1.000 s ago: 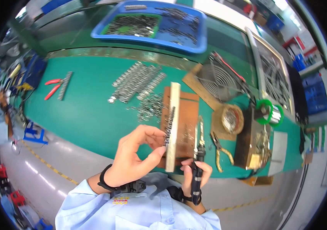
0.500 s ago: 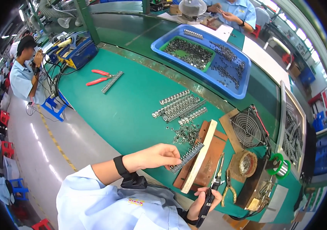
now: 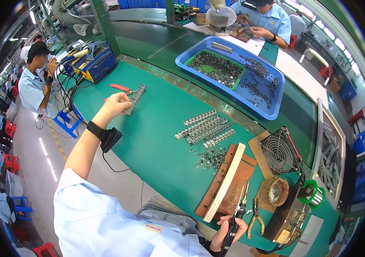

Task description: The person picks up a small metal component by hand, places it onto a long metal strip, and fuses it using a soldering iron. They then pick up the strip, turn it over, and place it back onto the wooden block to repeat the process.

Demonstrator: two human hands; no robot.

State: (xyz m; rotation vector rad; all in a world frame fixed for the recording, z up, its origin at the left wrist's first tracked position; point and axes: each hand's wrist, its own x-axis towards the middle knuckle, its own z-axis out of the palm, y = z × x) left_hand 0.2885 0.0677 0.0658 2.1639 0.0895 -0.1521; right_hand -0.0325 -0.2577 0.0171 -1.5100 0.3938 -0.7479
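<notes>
My left hand (image 3: 116, 105) reaches out to the left part of the green mat. Its fingers are pinched on the near end of a strip of small metal parts (image 3: 138, 95), which lies beside red-handled cutters (image 3: 121, 88), partly hidden by the hand. Closed around the dark handle of a soldering iron (image 3: 239, 210), my right hand (image 3: 221, 235) stays low at the front, the iron's tip pointing up and away. Just left of the iron is a brown wooden jig (image 3: 216, 185) with a pale wooden bar (image 3: 225, 182) across it; no strip rests against the bar.
Several metal strips (image 3: 208, 128) and a heap of loose parts (image 3: 211, 158) lie mid-mat. Behind stands a blue tray (image 3: 182, 64). To the right are a fan (image 3: 279, 150), a round solder pot (image 3: 276, 192), pliers (image 3: 256, 218) and a solder reel (image 3: 313, 193). Co-workers sit beyond.
My left hand has carried a strip from the wooden jig to the far left, beside the cutters and the strip there. My right hand keeps hold of the soldering iron. The view has shifted slightly.
</notes>
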